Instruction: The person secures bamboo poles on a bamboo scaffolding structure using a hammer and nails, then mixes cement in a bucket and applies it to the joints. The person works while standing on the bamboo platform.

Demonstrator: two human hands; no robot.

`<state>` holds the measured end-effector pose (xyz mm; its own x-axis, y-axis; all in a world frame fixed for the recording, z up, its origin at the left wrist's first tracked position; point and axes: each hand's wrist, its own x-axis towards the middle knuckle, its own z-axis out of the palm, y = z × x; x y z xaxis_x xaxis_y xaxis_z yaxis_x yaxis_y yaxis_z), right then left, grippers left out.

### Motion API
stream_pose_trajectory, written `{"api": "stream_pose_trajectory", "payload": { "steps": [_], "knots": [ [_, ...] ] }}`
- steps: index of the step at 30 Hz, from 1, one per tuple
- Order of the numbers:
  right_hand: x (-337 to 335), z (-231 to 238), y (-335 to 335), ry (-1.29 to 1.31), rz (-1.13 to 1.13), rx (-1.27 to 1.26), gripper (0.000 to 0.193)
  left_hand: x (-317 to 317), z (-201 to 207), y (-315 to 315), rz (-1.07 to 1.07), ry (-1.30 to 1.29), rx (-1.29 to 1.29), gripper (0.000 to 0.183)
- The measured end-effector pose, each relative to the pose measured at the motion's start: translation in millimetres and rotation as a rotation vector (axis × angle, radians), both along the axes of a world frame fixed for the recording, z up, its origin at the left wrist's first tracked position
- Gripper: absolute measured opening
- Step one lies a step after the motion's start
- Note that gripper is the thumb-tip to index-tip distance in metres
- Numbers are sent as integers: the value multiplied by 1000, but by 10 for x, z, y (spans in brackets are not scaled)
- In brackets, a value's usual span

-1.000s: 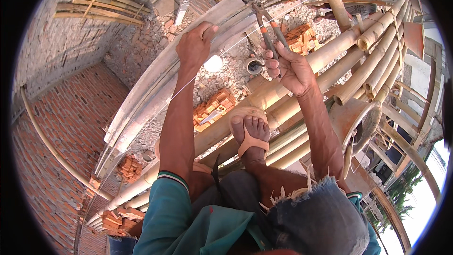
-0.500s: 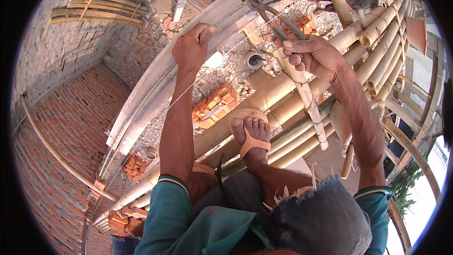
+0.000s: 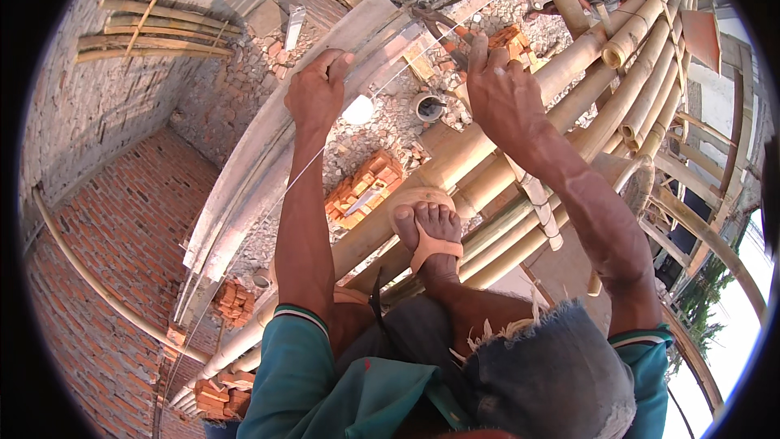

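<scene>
My left hand (image 3: 315, 91) is curled into a fist at the long pale concrete-stained board (image 3: 244, 183); what its fingers grip, if anything, is hidden. My right hand (image 3: 504, 93) is closed round the handles of dark metal pincers (image 3: 449, 36), its index finger stretched along them. The pincers' jaws point up and left, toward the upper end of the board, where they meet thin rods. A taut white string (image 3: 418, 54) crosses between the hands and runs down past my left forearm. Below, my sandalled foot (image 3: 431, 232) rests on thick bamboo poles (image 3: 467, 154).
Beneath lies rubble-strewn ground with stacked orange bricks (image 3: 366, 183), a saw-like tool on them and a bucket (image 3: 428, 106). Bundled bamboo (image 3: 642, 73) fills the right side. Brick walls (image 3: 114, 219) rise at left. Part of another person (image 3: 561, 8) shows at the far right.
My right hand has moved left and slightly upward with the pincers, turning so its back shows more. The left hand stays closed at the board, while the whole view shifts a little.
</scene>
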<state>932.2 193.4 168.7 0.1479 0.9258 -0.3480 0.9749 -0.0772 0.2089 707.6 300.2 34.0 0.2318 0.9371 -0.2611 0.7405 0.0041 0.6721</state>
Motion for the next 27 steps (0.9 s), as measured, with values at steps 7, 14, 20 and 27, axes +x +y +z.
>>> {"api": "stream_pose_trajectory", "payload": {
  "steps": [7, 14, 20, 27],
  "knots": [
    [302, -70, 51, 736, -562, -63, 36, 2, 37, 30, -16, 0, -41, 38],
    [-347, -397, -147, 1930, -1429, 80, 19, -2, 49, 16, -14, 7, -33, 37],
    [-508, -595, -224, 2052, -1499, 222, 14, 4, 53, 13, -14, 20, -4, 36],
    [-458, -427, -137, 1718, -1327, 113, 14, 21, 60, 23, -21, 23, -12, 32]
  ]
}}
